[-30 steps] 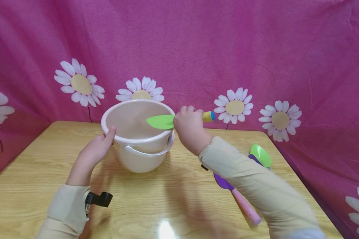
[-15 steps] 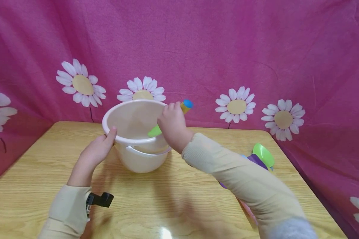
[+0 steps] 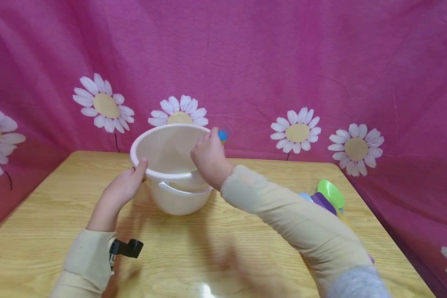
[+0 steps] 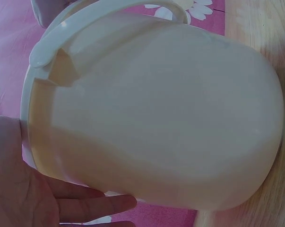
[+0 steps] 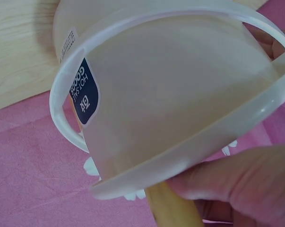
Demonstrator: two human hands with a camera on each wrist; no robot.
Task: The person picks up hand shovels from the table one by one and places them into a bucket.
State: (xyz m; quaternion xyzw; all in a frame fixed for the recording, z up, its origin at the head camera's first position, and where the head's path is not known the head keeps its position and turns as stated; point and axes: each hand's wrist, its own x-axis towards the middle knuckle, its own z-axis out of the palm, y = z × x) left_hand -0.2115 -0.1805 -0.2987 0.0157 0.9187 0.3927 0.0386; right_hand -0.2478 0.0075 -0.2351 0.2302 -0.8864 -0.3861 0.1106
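Observation:
A white bucket (image 3: 176,203) stands on the table, its mouth tipped a little towards me. My left hand (image 3: 120,188) holds its near left rim, thumb over the edge and the other fingers along the outer wall, as the left wrist view shows. At the right rim, my right hand (image 3: 210,160) grips a toy trowel by its yellow handle (image 5: 173,205). Only the handle's blue end (image 3: 222,135) sticks out beyond this hand in the head view. The trowel's green blade is hidden by the hand and bucket.
To the right on the wooden table (image 3: 164,265) lie a green scoop (image 3: 330,193) and a purple tool (image 3: 323,203), partly behind my right sleeve. The bucket's carrying handle (image 4: 118,12) hangs at its side. A pink cloth (image 3: 246,62) with daisies hangs behind the table.
My right hand has moved left to the bucket's rim and tilted the trowel, so its green blade has gone down out of sight. The left hand keeps its hold on the rim.

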